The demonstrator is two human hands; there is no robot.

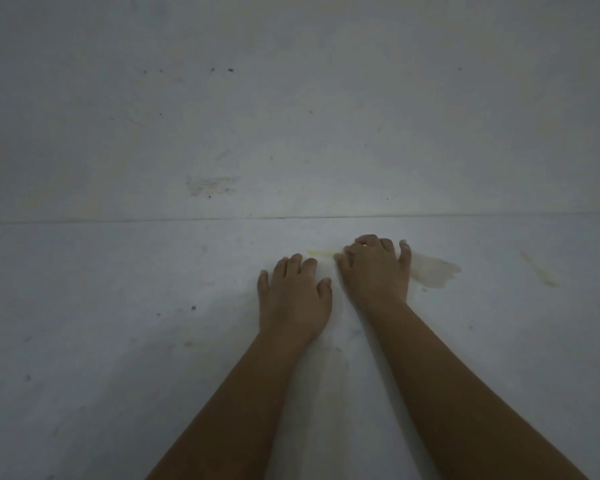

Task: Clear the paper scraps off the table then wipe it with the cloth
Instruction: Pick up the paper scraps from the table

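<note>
Lying flat on the white table [118, 306], a thin yellowish paper scrap [321, 253] is seen with its long axis running left to right, parallel to the seam [153, 220] that crosses the surface just beyond it. The scrap's right end is met by the curled fingertips [347, 258] of the right hand [374, 268]; whether it is pinched cannot be told. The left hand [293, 299] is laid palm down just nearer than the scrap, its fingers slightly bent and loosely together, with nothing held. A pale brownish stain [433, 270] is visible beside the right hand, on the side away from the scrap. Small dark specks [193, 308] are scattered well apart across the table.
</note>
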